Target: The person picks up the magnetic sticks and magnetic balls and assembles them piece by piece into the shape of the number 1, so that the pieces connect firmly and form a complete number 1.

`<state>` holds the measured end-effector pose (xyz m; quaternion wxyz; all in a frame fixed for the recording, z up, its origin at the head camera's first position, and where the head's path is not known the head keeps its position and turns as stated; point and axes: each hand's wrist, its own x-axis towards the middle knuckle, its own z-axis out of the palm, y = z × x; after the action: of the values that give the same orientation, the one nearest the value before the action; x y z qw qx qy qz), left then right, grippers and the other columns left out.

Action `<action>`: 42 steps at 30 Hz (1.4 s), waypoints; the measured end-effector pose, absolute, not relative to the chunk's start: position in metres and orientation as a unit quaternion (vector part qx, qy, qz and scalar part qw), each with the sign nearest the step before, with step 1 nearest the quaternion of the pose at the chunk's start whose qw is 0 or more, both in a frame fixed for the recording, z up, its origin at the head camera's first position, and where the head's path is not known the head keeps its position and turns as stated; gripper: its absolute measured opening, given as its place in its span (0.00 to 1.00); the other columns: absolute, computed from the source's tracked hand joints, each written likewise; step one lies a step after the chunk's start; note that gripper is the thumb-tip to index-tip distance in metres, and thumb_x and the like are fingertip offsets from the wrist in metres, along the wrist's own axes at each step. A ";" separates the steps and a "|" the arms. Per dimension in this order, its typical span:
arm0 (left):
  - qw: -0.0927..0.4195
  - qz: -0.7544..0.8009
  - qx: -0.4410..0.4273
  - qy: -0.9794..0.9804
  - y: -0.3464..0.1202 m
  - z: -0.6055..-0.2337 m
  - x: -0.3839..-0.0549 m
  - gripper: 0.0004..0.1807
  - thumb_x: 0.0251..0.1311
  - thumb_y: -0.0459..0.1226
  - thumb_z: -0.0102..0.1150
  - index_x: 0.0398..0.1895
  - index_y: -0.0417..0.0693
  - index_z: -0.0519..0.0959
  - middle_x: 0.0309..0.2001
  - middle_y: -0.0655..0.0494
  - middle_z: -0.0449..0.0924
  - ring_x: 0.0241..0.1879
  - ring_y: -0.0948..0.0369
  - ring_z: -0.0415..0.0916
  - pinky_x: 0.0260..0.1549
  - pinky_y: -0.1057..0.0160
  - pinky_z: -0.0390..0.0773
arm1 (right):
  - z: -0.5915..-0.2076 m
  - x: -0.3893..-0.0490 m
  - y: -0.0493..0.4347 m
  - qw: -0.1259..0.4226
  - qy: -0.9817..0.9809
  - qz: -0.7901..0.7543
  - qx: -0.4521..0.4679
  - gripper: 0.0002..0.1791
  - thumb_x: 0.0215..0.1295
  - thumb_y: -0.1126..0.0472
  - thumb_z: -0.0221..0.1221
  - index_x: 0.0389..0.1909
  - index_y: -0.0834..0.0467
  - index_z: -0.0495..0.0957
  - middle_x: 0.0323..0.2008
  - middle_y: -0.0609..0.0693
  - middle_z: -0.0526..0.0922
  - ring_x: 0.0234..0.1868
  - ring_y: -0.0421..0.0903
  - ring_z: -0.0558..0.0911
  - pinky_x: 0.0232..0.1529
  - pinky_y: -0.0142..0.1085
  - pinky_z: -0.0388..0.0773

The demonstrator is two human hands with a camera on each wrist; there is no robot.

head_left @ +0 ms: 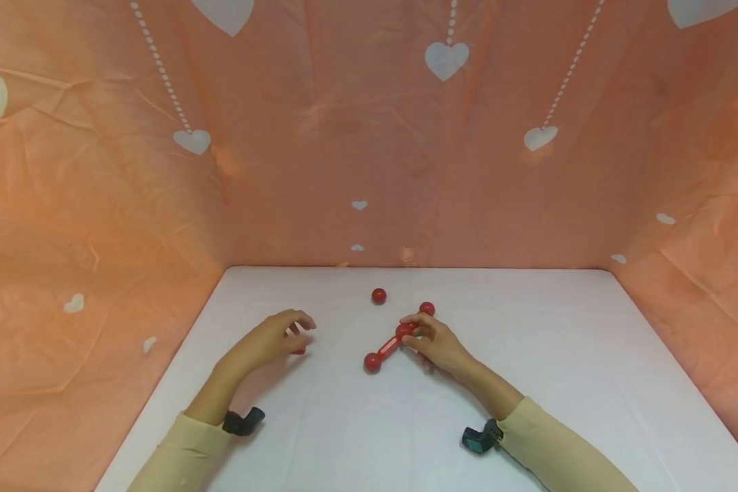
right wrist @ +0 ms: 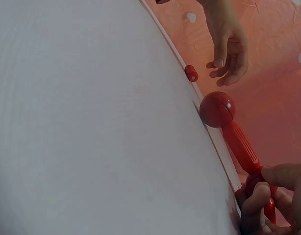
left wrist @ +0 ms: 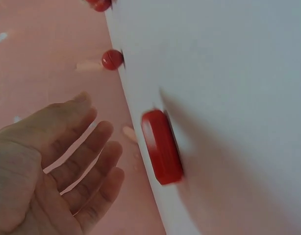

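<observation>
My right hand [head_left: 441, 346] pinches the middle ball [head_left: 402, 331] of a red toy made of balls joined by short rods. One rod [head_left: 389, 347] runs from it to a near end ball [head_left: 372, 362]; another ball [head_left: 427, 308] lies at the far end, the link to it partly behind the fingers. My left hand [head_left: 278, 337] hovers with loosely bent fingers and holds nothing. Close by its fingers a loose red rod [left wrist: 162, 147] lies on the table; in the head view the hand hides most of it.
A loose red ball [head_left: 378, 296] sits toward the back of the white table [head_left: 344, 437]. An orange cloth [head_left: 369, 150] with white hearts encloses the table at the back and sides. Dark wrist cameras [head_left: 243, 421] sit on both wrists.
</observation>
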<state>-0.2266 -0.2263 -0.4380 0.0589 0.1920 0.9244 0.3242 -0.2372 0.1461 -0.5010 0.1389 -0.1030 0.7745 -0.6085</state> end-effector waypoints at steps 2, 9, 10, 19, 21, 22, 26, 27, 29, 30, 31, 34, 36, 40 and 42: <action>0.060 0.312 0.188 0.929 -0.230 -0.439 -0.227 0.11 0.71 0.37 0.68 0.53 0.45 0.84 0.49 0.54 0.86 0.47 0.56 0.81 0.48 0.54 0.80 | -0.501 -0.237 0.146 0.139 0.775 -0.608 -0.103 0.22 0.74 0.59 0.68 0.66 0.54 0.79 0.49 0.57 0.82 0.17 0.43 0.72 0.19 0.31 0.71; 0.074 0.292 0.191 0.934 -0.243 -0.442 -0.229 0.13 0.70 0.38 0.71 0.53 0.45 0.85 0.49 0.53 0.85 0.50 0.52 0.81 0.52 0.48 0.79 | -0.501 -0.238 0.146 0.138 0.776 -0.607 -0.104 0.22 0.74 0.58 0.68 0.66 0.54 0.79 0.49 0.57 0.82 0.17 0.43 0.72 0.19 0.31 0.71; 0.075 0.290 0.191 0.935 -0.244 -0.443 -0.230 0.13 0.69 0.38 0.72 0.52 0.45 0.85 0.49 0.53 0.85 0.50 0.52 0.81 0.53 0.48 0.79 | -0.501 -0.238 0.146 0.138 0.776 -0.606 -0.104 0.22 0.74 0.58 0.68 0.66 0.53 0.79 0.49 0.57 0.82 0.17 0.43 0.72 0.19 0.31 0.71; 0.064 0.257 0.222 0.939 -0.250 -0.449 -0.230 0.14 0.63 0.32 0.76 0.50 0.42 0.85 0.44 0.54 0.85 0.47 0.50 0.82 0.53 0.47 0.81 | -0.502 -0.238 0.147 0.137 0.777 -0.604 -0.109 0.23 0.74 0.58 0.68 0.66 0.54 0.78 0.48 0.57 0.82 0.17 0.43 0.72 0.19 0.31 0.71; 0.065 0.256 0.225 0.938 -0.250 -0.449 -0.229 0.14 0.62 0.32 0.76 0.50 0.42 0.85 0.44 0.53 0.85 0.48 0.50 0.83 0.53 0.46 0.81 | -0.501 -0.238 0.147 0.137 0.777 -0.604 -0.109 0.23 0.74 0.58 0.68 0.66 0.54 0.78 0.48 0.57 0.82 0.17 0.43 0.72 0.19 0.31 0.71; 0.066 0.256 0.227 0.937 -0.250 -0.449 -0.229 0.14 0.62 0.32 0.76 0.50 0.42 0.85 0.44 0.53 0.85 0.48 0.50 0.83 0.54 0.46 0.82 | -0.501 -0.238 0.147 0.137 0.777 -0.604 -0.109 0.22 0.74 0.58 0.68 0.66 0.54 0.78 0.48 0.57 0.82 0.17 0.43 0.72 0.19 0.31 0.71; 0.075 0.258 0.224 0.937 -0.250 -0.449 -0.227 0.13 0.63 0.31 0.75 0.49 0.42 0.84 0.43 0.54 0.86 0.47 0.51 0.83 0.53 0.47 0.82 | -0.501 -0.238 0.147 0.137 0.777 -0.605 -0.109 0.22 0.75 0.58 0.68 0.66 0.54 0.79 0.48 0.57 0.82 0.17 0.43 0.72 0.19 0.31 0.71; 0.078 0.262 0.221 0.936 -0.250 -0.449 -0.226 0.13 0.63 0.30 0.75 0.49 0.42 0.84 0.43 0.54 0.86 0.46 0.52 0.82 0.52 0.48 0.82 | -0.502 -0.238 0.147 0.138 0.777 -0.605 -0.109 0.22 0.75 0.58 0.68 0.66 0.54 0.79 0.48 0.57 0.82 0.17 0.43 0.72 0.19 0.31 0.71; 0.085 0.264 0.216 0.936 -0.250 -0.449 -0.225 0.13 0.63 0.30 0.74 0.49 0.43 0.83 0.42 0.56 0.85 0.44 0.55 0.81 0.50 0.50 0.82 | -0.502 -0.238 0.147 0.138 0.776 -0.605 -0.110 0.22 0.75 0.58 0.68 0.66 0.54 0.79 0.48 0.57 0.82 0.17 0.42 0.72 0.19 0.31 0.71; 0.088 0.265 0.213 0.936 -0.250 -0.449 -0.225 0.13 0.64 0.30 0.74 0.49 0.44 0.83 0.41 0.57 0.85 0.44 0.56 0.81 0.49 0.51 0.82 | -0.502 -0.238 0.147 0.138 0.777 -0.605 -0.110 0.22 0.75 0.58 0.68 0.66 0.54 0.79 0.48 0.57 0.82 0.17 0.42 0.72 0.19 0.31 0.71; 0.090 0.267 0.210 0.936 -0.250 -0.450 -0.225 0.13 0.64 0.30 0.73 0.49 0.44 0.83 0.41 0.57 0.85 0.43 0.56 0.81 0.49 0.52 0.81 | -0.502 -0.238 0.147 0.138 0.776 -0.605 -0.110 0.22 0.75 0.58 0.68 0.66 0.55 0.79 0.48 0.57 0.81 0.17 0.42 0.72 0.19 0.31 0.71; 0.089 0.263 0.213 0.937 -0.250 -0.450 -0.224 0.12 0.64 0.29 0.73 0.48 0.45 0.83 0.41 0.57 0.85 0.43 0.56 0.81 0.48 0.52 0.82 | -0.502 -0.238 0.147 0.137 0.775 -0.607 -0.111 0.22 0.74 0.58 0.68 0.66 0.55 0.79 0.48 0.58 0.81 0.17 0.42 0.72 0.19 0.31 0.70; 0.084 0.261 0.215 0.937 -0.250 -0.450 -0.223 0.12 0.64 0.28 0.72 0.47 0.45 0.83 0.41 0.56 0.85 0.43 0.56 0.82 0.49 0.51 0.82 | -0.502 -0.238 0.147 0.136 0.775 -0.607 -0.113 0.22 0.74 0.58 0.68 0.66 0.55 0.79 0.48 0.58 0.81 0.17 0.43 0.72 0.18 0.31 0.70; 0.074 0.258 0.216 0.939 -0.250 -0.451 -0.222 0.12 0.63 0.27 0.71 0.47 0.46 0.83 0.39 0.57 0.84 0.42 0.56 0.81 0.48 0.52 0.81 | -0.501 -0.238 0.147 0.136 0.774 -0.608 -0.113 0.22 0.74 0.59 0.68 0.66 0.55 0.79 0.48 0.58 0.81 0.16 0.43 0.71 0.18 0.31 0.70; 0.071 0.257 0.214 0.940 -0.250 -0.452 -0.222 0.12 0.63 0.27 0.71 0.47 0.46 0.83 0.38 0.58 0.84 0.41 0.57 0.81 0.47 0.52 0.81 | -0.501 -0.237 0.147 0.137 0.774 -0.608 -0.112 0.22 0.74 0.59 0.68 0.66 0.55 0.79 0.48 0.58 0.81 0.16 0.43 0.72 0.19 0.31 0.71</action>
<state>-0.2215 -0.2499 -0.4521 0.0713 0.2145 0.9396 0.2570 -0.2375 0.1468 -0.5009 0.1370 -0.1122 0.7742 -0.6076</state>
